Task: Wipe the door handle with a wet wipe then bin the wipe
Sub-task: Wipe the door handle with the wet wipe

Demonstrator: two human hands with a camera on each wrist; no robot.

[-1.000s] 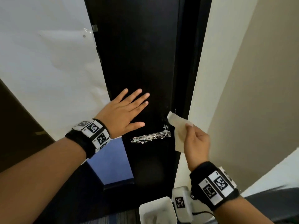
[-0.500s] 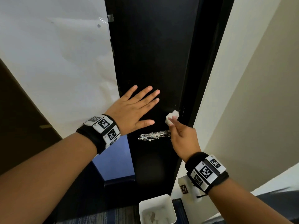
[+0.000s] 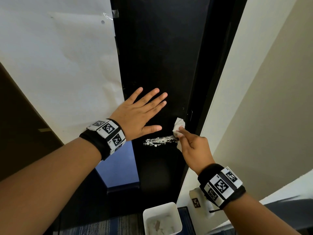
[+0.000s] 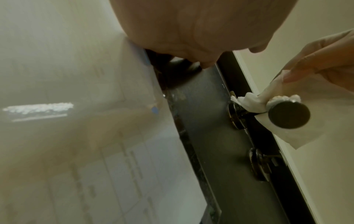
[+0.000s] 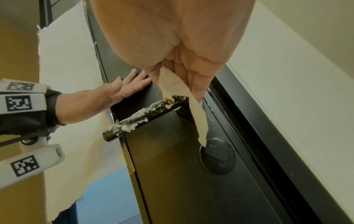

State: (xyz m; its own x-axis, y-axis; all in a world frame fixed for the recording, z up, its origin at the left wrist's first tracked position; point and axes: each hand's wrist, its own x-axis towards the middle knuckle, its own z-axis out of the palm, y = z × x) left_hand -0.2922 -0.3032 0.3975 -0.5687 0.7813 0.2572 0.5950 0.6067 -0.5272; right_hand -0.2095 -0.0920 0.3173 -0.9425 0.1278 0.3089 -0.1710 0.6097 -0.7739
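A dark lever door handle (image 3: 160, 140) smeared with white foam sticks out of the black door (image 3: 160, 56); it also shows as the handle (image 5: 143, 116) and end-on as the handle (image 4: 288, 115). My right hand (image 3: 193, 146) pinches a white wet wipe (image 3: 179, 126) against the handle's inner end, near the door edge. The wipe (image 5: 184, 97) hangs down past the handle; the wipe (image 4: 254, 103) drapes over it. My left hand (image 3: 140, 112) lies flat on the door above the handle, fingers straight and spread.
A white bin (image 3: 162, 219) with crumpled wipes in it stands on the floor below the handle. A round thumb-turn lock (image 5: 217, 156) sits under the handle. White paper (image 3: 59, 65) covers the panel left of the door. A beige wall (image 3: 271, 99) rises on the right.
My right hand brought the wipe from beside the door edge down onto the inner end of the handle. The left hand stayed flat on the door.
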